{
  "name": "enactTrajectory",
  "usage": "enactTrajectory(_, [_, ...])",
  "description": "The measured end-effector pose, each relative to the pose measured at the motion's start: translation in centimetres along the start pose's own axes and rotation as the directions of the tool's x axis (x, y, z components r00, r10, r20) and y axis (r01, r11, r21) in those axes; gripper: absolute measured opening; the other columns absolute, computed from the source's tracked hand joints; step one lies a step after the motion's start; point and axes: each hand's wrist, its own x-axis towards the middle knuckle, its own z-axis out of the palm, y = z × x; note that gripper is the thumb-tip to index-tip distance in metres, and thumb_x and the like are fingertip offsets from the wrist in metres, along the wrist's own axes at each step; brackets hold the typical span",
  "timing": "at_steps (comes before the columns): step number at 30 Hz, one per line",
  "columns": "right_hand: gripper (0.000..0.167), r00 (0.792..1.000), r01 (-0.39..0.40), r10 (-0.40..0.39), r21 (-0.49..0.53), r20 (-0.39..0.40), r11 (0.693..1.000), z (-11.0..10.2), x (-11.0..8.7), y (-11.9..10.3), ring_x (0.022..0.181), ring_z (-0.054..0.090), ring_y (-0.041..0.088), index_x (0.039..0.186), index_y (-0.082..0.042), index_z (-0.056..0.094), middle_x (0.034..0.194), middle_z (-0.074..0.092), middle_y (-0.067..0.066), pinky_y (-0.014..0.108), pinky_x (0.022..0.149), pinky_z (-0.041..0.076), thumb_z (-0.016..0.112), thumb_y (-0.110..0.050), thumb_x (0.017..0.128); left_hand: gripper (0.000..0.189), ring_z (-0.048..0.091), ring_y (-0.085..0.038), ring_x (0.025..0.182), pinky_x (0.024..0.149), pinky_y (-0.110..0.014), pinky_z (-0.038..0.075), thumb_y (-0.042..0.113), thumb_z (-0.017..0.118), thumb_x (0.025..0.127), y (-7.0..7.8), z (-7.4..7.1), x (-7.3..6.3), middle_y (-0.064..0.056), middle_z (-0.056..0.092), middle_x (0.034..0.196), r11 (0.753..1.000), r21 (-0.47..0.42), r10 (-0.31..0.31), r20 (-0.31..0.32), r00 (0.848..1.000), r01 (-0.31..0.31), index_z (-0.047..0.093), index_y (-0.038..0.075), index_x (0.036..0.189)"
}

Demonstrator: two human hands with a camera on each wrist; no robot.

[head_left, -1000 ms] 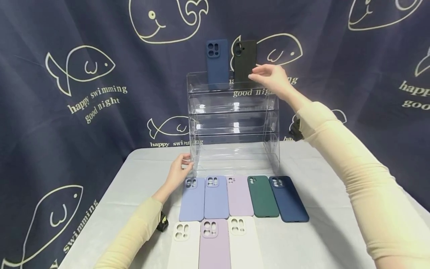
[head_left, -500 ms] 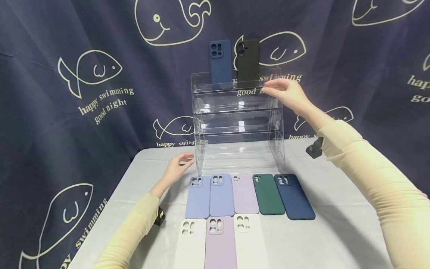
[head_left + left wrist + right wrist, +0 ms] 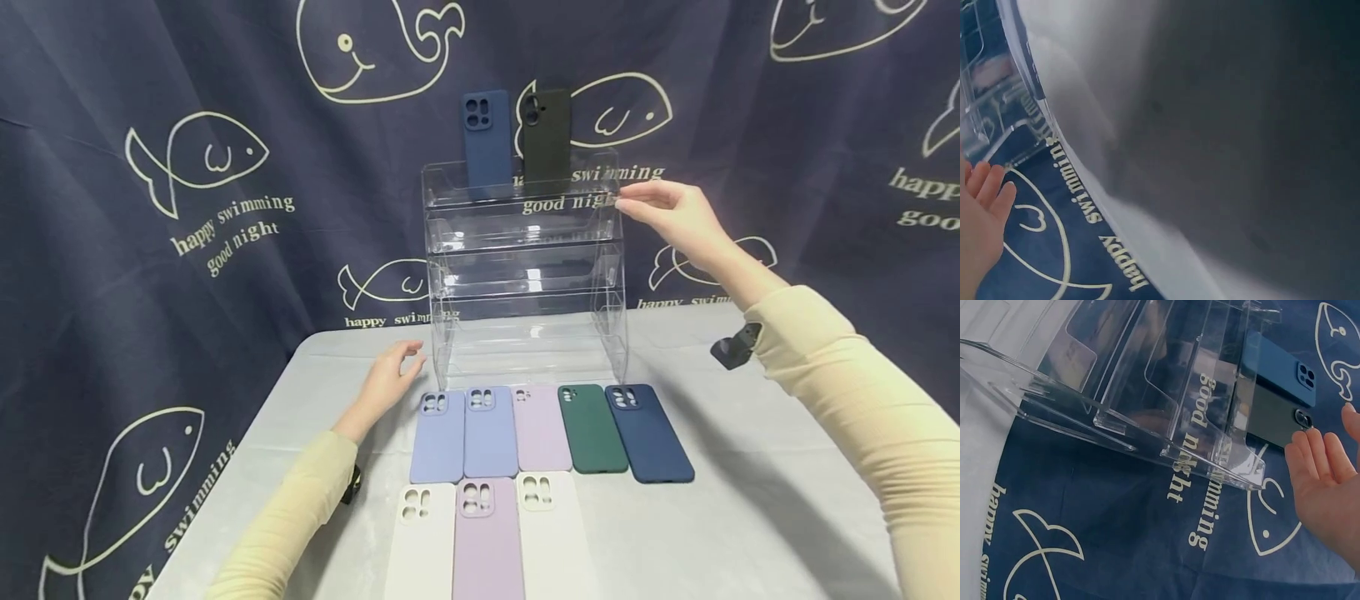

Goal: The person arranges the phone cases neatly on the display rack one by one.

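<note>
A clear tiered display rack point(image 3: 525, 248) stands at the back of the table. On its top tier a blue phone case point(image 3: 488, 146) and a black phone case point(image 3: 547, 137) lean upright, side by side. My right hand point(image 3: 682, 218) holds nothing, its fingers extended beside the rack's upper right corner; whether they touch it I cannot tell. In the right wrist view the black case point(image 3: 1275, 415) lies just beyond the right fingertips point(image 3: 1298, 439). Left of the rack's lower side, my left hand point(image 3: 384, 379) hovers with relaxed fingers, apart from it.
In front of the rack lies a row of phone cases: two light blue point(image 3: 491, 442), a lilac one point(image 3: 542, 433), a green one point(image 3: 594, 429) and a navy one point(image 3: 651, 433). Nearer are white cases point(image 3: 420, 546) flanking a purple one point(image 3: 487, 542). A fish-print curtain point(image 3: 247, 50) hangs behind.
My right hand has moved right and down, away from the black case, to the rack's right corner. My left hand has drawn slightly left from the rack's side.
</note>
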Motion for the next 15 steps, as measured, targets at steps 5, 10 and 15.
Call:
enactTrajectory(5, [0.046,1.000,-0.009,0.009,0.008,0.017,1.000,0.2,-0.9,-0.2,0.098,0.057,-0.007,0.122,-0.012,0.062,0.110,0.065,-0.017,0.042,0.103,0.044,0.066,-0.040,0.086,0.033,0.060,-0.030,0.109,0.096,-0.042,0.051,0.015,0.058,0.093,0.8,0.4,-0.1,-0.017,0.060,0.121,0.990,-0.126,-0.066,0.008,0.998,0.066,0.055,-0.001,0.121])
enactTrajectory(10, [0.047,0.999,-0.008,0.008,-0.005,0.032,1.000,0.2,-2.2,-0.1,0.098,0.058,-0.008,0.122,-0.011,0.061,0.111,0.066,-0.016,0.045,0.104,0.043,0.066,-0.040,0.086,0.035,0.062,-0.031,0.106,0.094,-0.039,0.054,0.015,0.061,0.091,1.5,0.9,0.3,-0.018,0.061,0.121,0.950,-0.281,-0.130,0.030,0.991,0.133,0.055,-0.001,0.121])
enactTrajectory(15, [0.045,0.999,0.005,-0.004,-0.014,0.054,1.000,0.5,-3.9,0.5,0.095,0.058,-0.011,0.122,-0.009,0.061,0.107,0.065,-0.020,0.028,0.098,0.047,0.067,-0.037,0.086,0.032,0.064,-0.034,0.099,0.089,-0.039,0.056,0.011,0.063,0.089,1.8,1.5,-0.1,-0.020,0.061,0.120,0.920,-0.357,-0.166,0.016,0.986,0.161,0.057,-0.003,0.118])
